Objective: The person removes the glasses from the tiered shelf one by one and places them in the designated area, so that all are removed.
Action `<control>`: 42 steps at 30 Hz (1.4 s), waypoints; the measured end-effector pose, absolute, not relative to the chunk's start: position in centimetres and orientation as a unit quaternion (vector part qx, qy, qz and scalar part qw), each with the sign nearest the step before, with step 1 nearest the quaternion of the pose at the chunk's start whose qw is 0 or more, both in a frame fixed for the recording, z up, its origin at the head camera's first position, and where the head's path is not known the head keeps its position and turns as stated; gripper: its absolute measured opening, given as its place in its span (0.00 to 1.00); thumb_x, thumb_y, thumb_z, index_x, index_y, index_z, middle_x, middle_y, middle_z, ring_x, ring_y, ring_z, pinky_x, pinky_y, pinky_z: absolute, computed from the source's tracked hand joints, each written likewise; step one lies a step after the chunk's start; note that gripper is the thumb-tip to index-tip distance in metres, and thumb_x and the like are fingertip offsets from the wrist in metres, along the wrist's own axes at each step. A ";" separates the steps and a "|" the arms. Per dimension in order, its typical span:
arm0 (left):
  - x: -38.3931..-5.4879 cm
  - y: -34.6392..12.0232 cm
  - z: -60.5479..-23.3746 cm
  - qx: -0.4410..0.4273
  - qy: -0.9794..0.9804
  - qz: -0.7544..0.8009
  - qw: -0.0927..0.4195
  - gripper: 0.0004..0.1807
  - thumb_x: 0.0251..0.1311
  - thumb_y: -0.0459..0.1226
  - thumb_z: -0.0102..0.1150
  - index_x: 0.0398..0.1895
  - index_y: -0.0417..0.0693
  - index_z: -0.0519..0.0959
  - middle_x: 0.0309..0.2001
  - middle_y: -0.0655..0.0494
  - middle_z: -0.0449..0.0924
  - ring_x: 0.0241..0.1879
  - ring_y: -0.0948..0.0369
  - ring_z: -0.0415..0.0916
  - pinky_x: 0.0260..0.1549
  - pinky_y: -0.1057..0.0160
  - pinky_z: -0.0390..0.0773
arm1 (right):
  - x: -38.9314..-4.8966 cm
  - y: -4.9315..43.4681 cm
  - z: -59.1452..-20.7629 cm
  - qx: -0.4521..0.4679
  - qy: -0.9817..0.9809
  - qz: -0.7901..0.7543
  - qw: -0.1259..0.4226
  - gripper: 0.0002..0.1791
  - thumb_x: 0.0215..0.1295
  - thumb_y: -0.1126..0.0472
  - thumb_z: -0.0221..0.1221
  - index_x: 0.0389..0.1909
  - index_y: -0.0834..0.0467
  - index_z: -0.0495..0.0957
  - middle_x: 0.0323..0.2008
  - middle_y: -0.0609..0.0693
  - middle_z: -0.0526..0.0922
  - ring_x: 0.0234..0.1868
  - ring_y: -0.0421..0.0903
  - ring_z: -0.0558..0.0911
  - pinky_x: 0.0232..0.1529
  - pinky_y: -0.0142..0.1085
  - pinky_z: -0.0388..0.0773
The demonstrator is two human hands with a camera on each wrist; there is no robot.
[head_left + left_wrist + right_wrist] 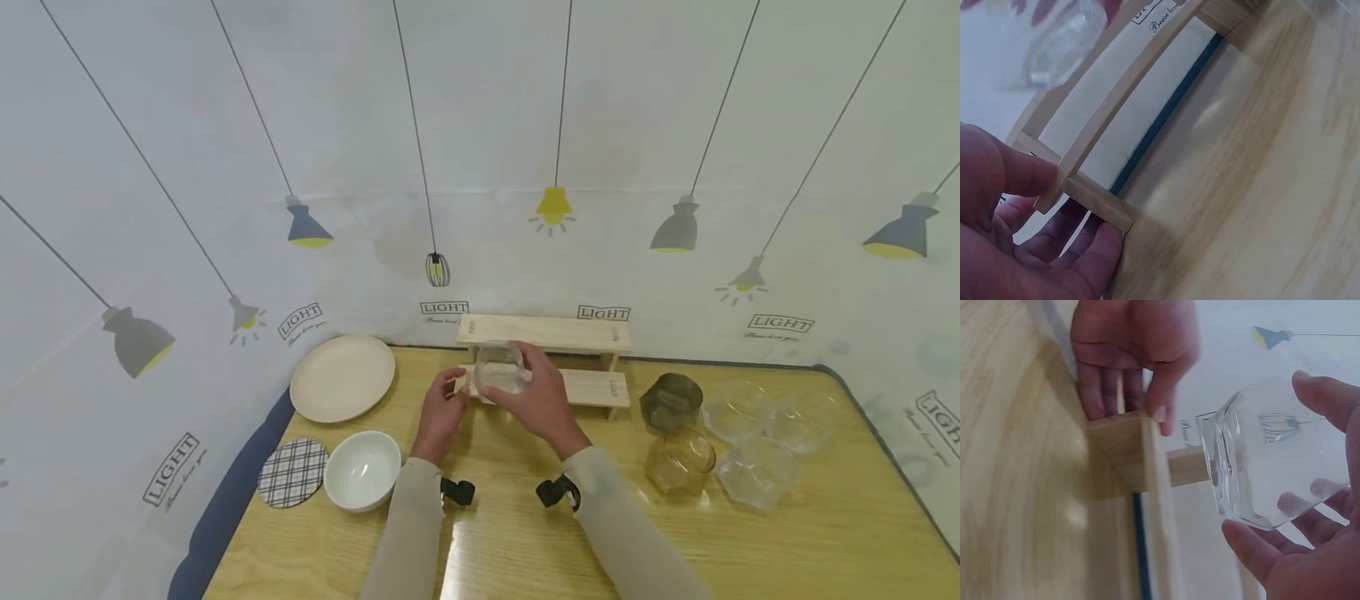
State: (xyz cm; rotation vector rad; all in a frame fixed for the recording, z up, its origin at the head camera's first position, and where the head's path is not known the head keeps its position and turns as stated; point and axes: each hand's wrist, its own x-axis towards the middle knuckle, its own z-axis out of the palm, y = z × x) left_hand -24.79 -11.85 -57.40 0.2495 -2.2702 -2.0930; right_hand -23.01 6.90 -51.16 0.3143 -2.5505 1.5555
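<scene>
A clear, faceted glass cup (501, 367) is held in my right hand (543, 402) above the lower step of a two-tier wooden shelf (596, 387). In the right wrist view, thumb and fingers go round the glass cup (1279, 462), and its thick base faces the shelf. My left hand (441, 414) grips the left end of the lower step. The left wrist view shows the thumb of that hand (1041, 244) on the board and the other fingers against the end support (1100, 203).
To the left are a beige plate (342, 379), a checked round mat (293, 473) and a white bowl (363, 471). At right stand a dark glass (671, 402), an amber glass (680, 462) and several clear glasses (757, 473). A patterned backdrop (495, 267) rises behind the shelf.
</scene>
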 end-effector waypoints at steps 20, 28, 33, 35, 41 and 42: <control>-24.8 -11.9 -57.3 0.089 -0.735 -0.672 0.026 0.19 0.74 0.31 0.57 0.65 0.44 0.78 0.54 0.39 0.81 0.46 0.57 0.78 0.40 0.65 0.77 | -16.4 16.9 -46.7 0.158 -0.841 0.490 0.166 0.43 0.58 0.53 0.79 0.74 0.47 0.72 0.66 0.51 0.79 0.61 0.45 0.79 0.48 0.38 0.86; -24.8 -11.9 -57.4 0.085 -0.731 -0.677 0.023 0.19 0.73 0.31 0.58 0.65 0.45 0.79 0.54 0.40 0.81 0.46 0.57 0.78 0.41 0.64 0.78 | -13.8 22.4 -46.8 0.166 -0.841 0.455 0.239 0.47 0.47 0.68 0.82 0.71 0.55 0.75 0.55 0.55 0.84 0.45 0.38 0.83 0.42 0.20 0.80; -24.7 -11.9 -57.4 0.084 -0.732 -0.676 0.025 0.19 0.73 0.31 0.58 0.65 0.45 0.79 0.54 0.39 0.81 0.45 0.57 0.78 0.40 0.64 0.77 | -12.0 25.6 -46.6 0.140 -0.846 0.447 0.254 0.46 0.46 0.71 0.81 0.70 0.54 0.76 0.57 0.47 0.84 0.52 0.33 0.81 0.45 0.17 0.78; -24.7 -11.9 -57.3 0.079 -0.733 -0.675 0.026 0.19 0.73 0.30 0.59 0.65 0.44 0.79 0.54 0.38 0.81 0.45 0.57 0.78 0.40 0.64 0.77 | -11.3 27.0 -46.7 0.130 -0.844 0.450 0.260 0.47 0.45 0.73 0.80 0.71 0.55 0.76 0.58 0.43 0.83 0.53 0.31 0.81 0.44 0.17 0.79; -24.7 -11.8 -57.3 0.086 -0.734 -0.673 0.023 0.19 0.73 0.30 0.59 0.65 0.45 0.79 0.54 0.39 0.81 0.45 0.58 0.78 0.40 0.64 0.77 | -9.3 31.2 -47.1 0.082 -0.848 0.448 0.270 0.48 0.45 0.78 0.77 0.72 0.60 0.74 0.57 0.29 0.81 0.56 0.25 0.80 0.45 0.16 0.79; -24.7 -11.8 -57.4 0.089 -0.733 -0.674 0.023 0.19 0.73 0.30 0.58 0.64 0.45 0.79 0.54 0.39 0.81 0.45 0.58 0.78 0.40 0.65 0.78 | -9.0 31.9 -47.2 0.067 -0.852 0.445 0.268 0.47 0.47 0.78 0.77 0.72 0.59 0.74 0.57 0.28 0.81 0.56 0.24 0.80 0.45 0.16 0.78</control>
